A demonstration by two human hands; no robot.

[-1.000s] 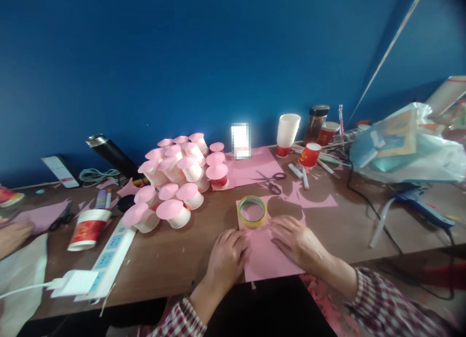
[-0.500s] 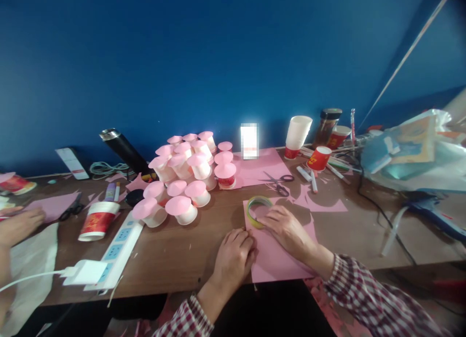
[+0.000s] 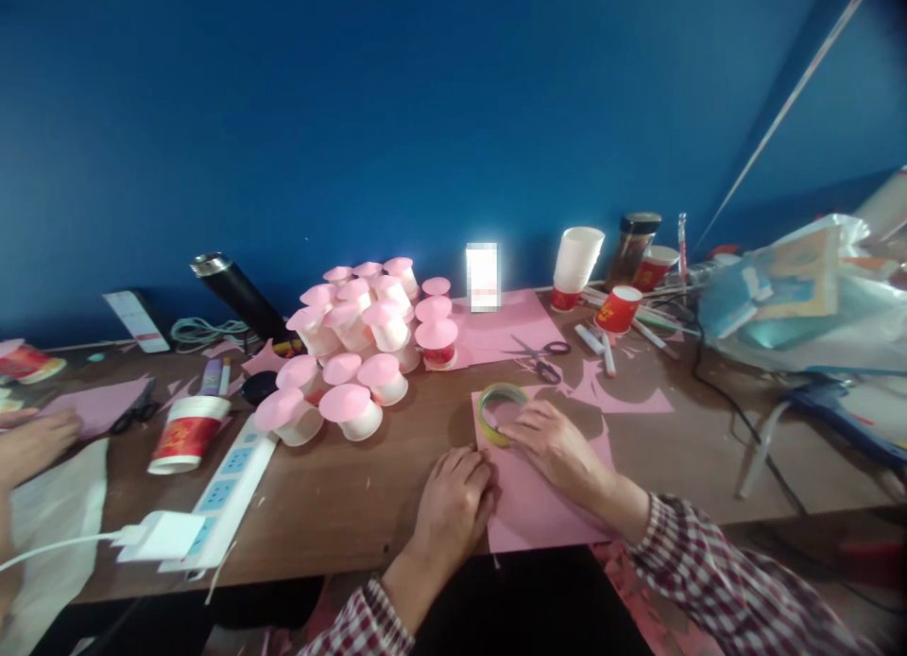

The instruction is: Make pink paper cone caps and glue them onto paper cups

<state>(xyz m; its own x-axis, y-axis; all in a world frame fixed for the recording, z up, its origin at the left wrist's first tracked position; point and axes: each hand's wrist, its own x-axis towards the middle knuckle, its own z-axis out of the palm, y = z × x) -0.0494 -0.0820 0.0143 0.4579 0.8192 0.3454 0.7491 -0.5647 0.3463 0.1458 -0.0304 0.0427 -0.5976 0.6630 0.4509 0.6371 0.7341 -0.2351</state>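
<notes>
A sheet of pink paper [image 3: 542, 514] lies at the table's front edge. On its upper left part rests a yellow-green roll of tape [image 3: 496, 432], flat like a ring. My right hand [image 3: 563, 456] grips the ring's near right side, its forearm over the sheet. My left hand [image 3: 457, 500] is closed, with curled fingers and thumb against the sheet's left edge; its palm side is hidden. Black scissors [image 3: 545, 363] lie open just beyond the tape. To the left stand several paper cups with pink cone tops [image 3: 347, 403].
A power strip [image 3: 237, 486] with a white charger and a red cup [image 3: 188, 436] are on the left. Another person's hand [image 3: 39, 445] is at the far left. Stacked cups [image 3: 577, 268], pink scraps [image 3: 638, 398] and a glue gun [image 3: 843, 415] lie right.
The whole view has shifted slightly. Both my hands, the tape roll and the pink sheet keep nearly the same places relative to one another.
</notes>
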